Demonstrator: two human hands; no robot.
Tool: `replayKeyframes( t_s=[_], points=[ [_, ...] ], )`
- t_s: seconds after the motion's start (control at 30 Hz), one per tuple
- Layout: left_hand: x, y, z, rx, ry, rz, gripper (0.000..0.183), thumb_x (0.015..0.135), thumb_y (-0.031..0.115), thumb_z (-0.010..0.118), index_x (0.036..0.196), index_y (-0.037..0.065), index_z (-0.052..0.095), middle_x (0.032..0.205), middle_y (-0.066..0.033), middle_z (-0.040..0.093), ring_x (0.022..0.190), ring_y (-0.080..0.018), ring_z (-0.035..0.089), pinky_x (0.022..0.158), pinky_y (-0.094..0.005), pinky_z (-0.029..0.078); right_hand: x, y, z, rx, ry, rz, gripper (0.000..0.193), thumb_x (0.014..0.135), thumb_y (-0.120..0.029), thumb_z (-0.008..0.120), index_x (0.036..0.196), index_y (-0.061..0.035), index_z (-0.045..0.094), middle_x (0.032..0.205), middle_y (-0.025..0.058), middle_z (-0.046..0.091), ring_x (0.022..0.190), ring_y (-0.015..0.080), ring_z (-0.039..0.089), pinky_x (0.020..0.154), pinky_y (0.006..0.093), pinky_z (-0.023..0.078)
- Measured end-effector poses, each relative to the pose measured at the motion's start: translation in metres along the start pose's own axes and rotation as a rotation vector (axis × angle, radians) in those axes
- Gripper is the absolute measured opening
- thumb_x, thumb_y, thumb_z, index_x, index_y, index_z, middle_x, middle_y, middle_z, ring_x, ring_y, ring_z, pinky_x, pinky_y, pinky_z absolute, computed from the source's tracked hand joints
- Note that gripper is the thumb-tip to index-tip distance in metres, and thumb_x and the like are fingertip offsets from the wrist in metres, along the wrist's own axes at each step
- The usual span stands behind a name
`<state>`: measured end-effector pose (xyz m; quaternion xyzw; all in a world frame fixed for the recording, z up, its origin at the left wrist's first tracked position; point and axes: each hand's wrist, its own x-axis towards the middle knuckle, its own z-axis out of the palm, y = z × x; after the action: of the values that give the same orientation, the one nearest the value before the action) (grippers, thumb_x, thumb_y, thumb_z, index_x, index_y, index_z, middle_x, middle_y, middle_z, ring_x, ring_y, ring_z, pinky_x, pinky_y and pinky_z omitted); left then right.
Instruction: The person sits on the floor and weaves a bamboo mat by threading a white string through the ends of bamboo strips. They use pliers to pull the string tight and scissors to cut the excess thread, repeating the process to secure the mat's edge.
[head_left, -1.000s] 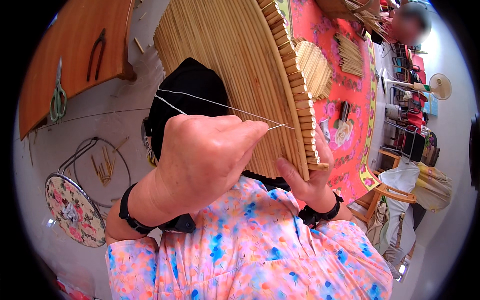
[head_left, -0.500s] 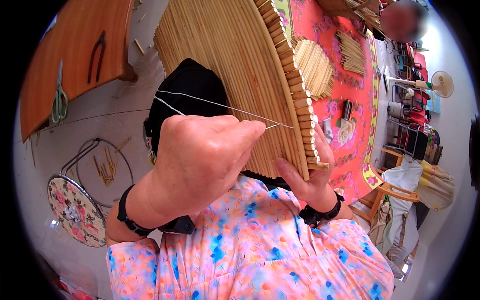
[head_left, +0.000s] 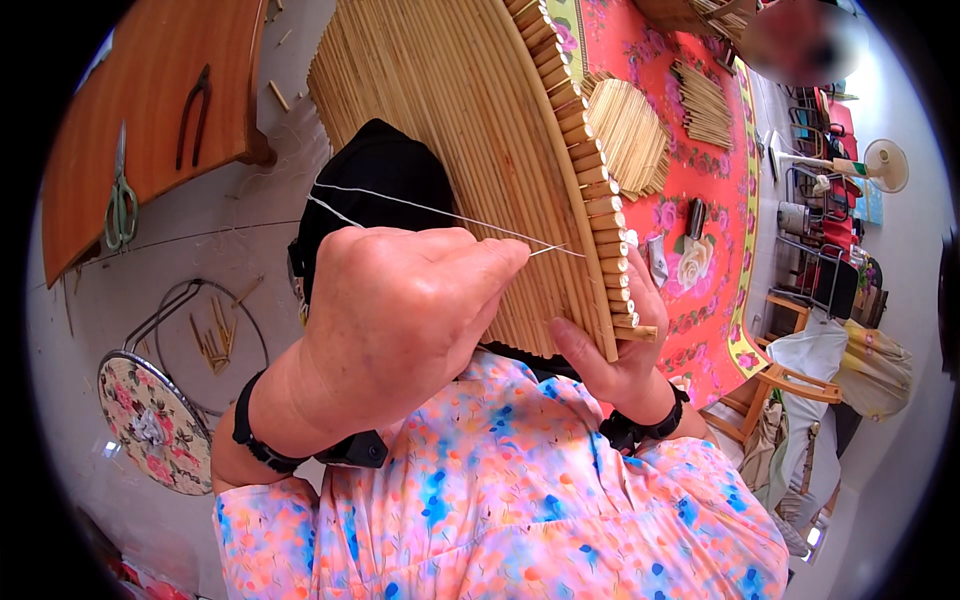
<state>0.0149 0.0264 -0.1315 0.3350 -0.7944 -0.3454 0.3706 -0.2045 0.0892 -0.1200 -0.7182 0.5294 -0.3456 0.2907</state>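
A panel of straw-coloured reed stalks (head_left: 450, 110) lies slanted in front of me, with round cut ends lined up along its right edge. My left hand (head_left: 385, 310) is closed in a pinch on a thin needle (head_left: 545, 250), whose far end is over the panel near that edge. White thread (head_left: 425, 207) runs in two strands from beside my left hand, one stretching across the panel to the needle. At the panel's lower right corner my right hand (head_left: 610, 360) grips the edge, thumb in front and fingers mostly hidden behind.
Black cloth (head_left: 375, 180) shows under the panel's left side. On the wooden table (head_left: 150, 70) lie scissors (head_left: 121, 200) and pliers (head_left: 194, 115). A floral stool (head_left: 155, 420) is at left. The red floral mat (head_left: 700, 300) on the right holds a round reed piece (head_left: 625, 135) and loose stalks (head_left: 703, 105).
My hands and the panel keep almost the same place. The left hand with the needle has shifted very slightly.
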Motion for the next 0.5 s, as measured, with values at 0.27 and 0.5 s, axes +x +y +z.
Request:
replayKeyframes(
  t_s=[0.27,0.5],
  points=[
    [0.008,-0.004,0.0,0.009,0.002,0.032,0.017,0.074,-0.002,0.069,0.091,0.003,0.069,0.067,-0.0102,0.062,0.057,-0.0262,0.061,0.049,-0.0325,0.046,-0.007,0.012,0.004,0.024,0.05,-0.088,0.049,0.07,-0.008,0.071,0.113,0.0099,0.057,0.111,0.0243,0.06,0.104,0.0375,0.058,0.085,0.0396,0.048],
    [0.012,-0.001,0.007,-0.004,0.013,0.029,0.015,0.077,-0.003,0.068,0.092,0.002,0.069,0.07,-0.0118,0.064,0.06,-0.0268,0.064,0.051,-0.0319,0.048,-0.002,0.016,-0.004,0.045,-0.054,-0.065,0.062,0.067,-0.012,0.073,0.121,0.0104,0.053,0.119,0.0272,0.054,0.103,0.0377,0.058,0.085,0.0395,0.048]
  ],
)
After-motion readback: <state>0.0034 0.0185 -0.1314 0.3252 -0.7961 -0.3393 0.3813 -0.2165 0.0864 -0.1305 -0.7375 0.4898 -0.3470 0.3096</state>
